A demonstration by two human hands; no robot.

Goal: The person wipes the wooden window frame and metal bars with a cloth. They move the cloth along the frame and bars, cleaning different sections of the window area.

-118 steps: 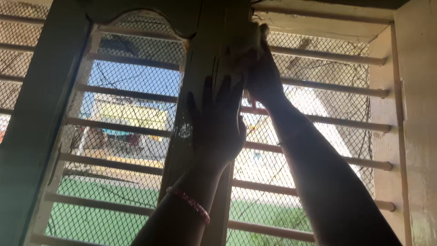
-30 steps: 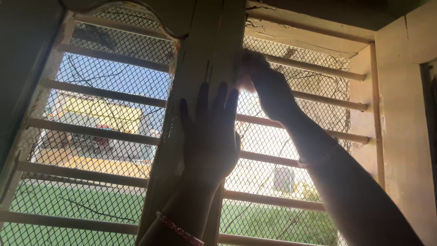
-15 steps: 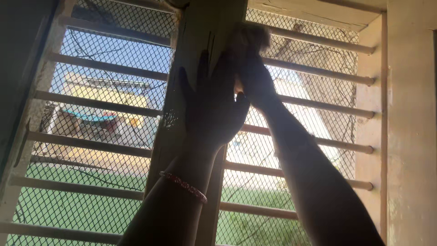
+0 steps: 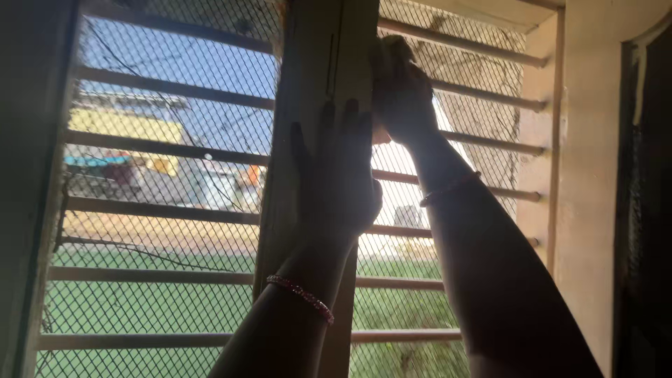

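A wooden centre post divides a window of wire mesh and horizontal bars. My left hand lies flat against the post with fingers spread and holds nothing; a beaded bracelet circles its wrist. Above it, my right hand is closed around a small pale pad, pressed to the post's right edge. What the pad is made of is hidden by the backlight. A thin bracelet sits on the right wrist.
The wire mesh and bars fill both window halves. A pale wall rises at the right, with a dark door edge beyond it. A dark frame bounds the left. Grass and buildings lie outside.
My right hand with the pad has slid up and down the post's edge and now sits high. My left hand has stayed flat on the post. The view has shifted right.
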